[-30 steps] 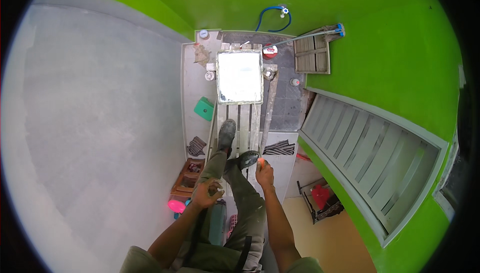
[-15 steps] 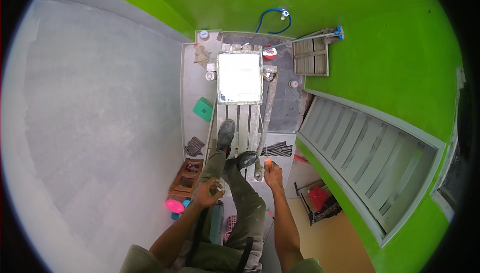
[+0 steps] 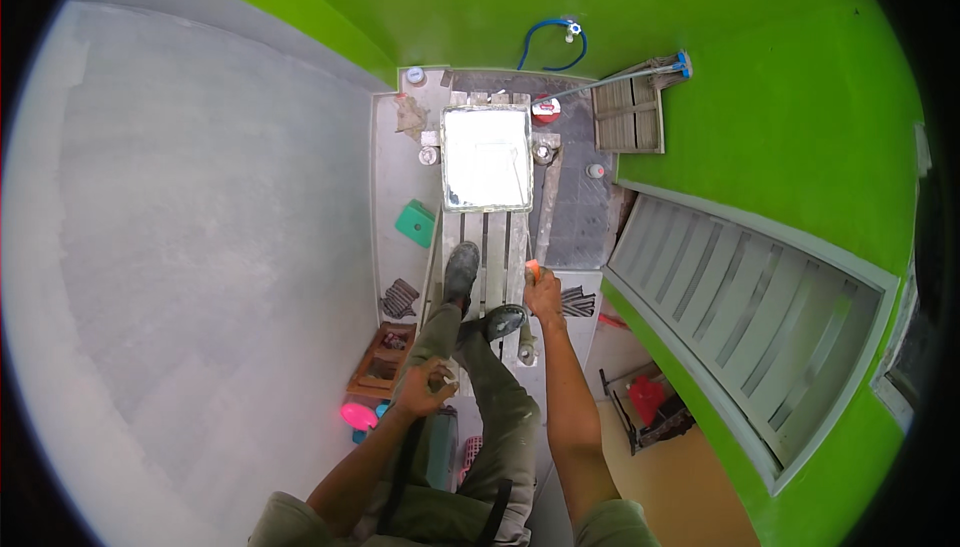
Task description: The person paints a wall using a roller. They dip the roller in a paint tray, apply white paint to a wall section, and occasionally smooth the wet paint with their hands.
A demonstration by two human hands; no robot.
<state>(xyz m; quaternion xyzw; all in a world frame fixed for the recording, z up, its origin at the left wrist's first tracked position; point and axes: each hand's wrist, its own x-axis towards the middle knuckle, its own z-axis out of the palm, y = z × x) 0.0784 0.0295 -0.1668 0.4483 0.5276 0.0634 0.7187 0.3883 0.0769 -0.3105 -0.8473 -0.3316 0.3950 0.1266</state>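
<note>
My right hand [image 3: 543, 293] is closed round the orange handle [image 3: 532, 269] of a tool with a thin rod. That rod runs toward a square tray [image 3: 444, 172] of bright white liquid; the tool's far end cannot be made out. The tray rests on a raised wooden plank platform [image 3: 494, 247], beyond my boots. My left hand [image 3: 424, 387] is curled over my left thigh, its thumb and fingers close together. Whatever is in them, perhaps something small and pale, is too small to name.
A grey-white wall [image 3: 200, 227] rises at left and a green wall [image 3: 760, 77] at right. Below lie a green box [image 3: 414, 223], a red-and-white can [image 3: 545, 110] and a brown wooden rack [image 3: 381, 359]. A louvred panel [image 3: 740, 317] stands at right.
My right hand has moved forward toward the tray with the orange-handled tool. My left hand stays curled over my thigh. The whole view has shifted slightly.
</note>
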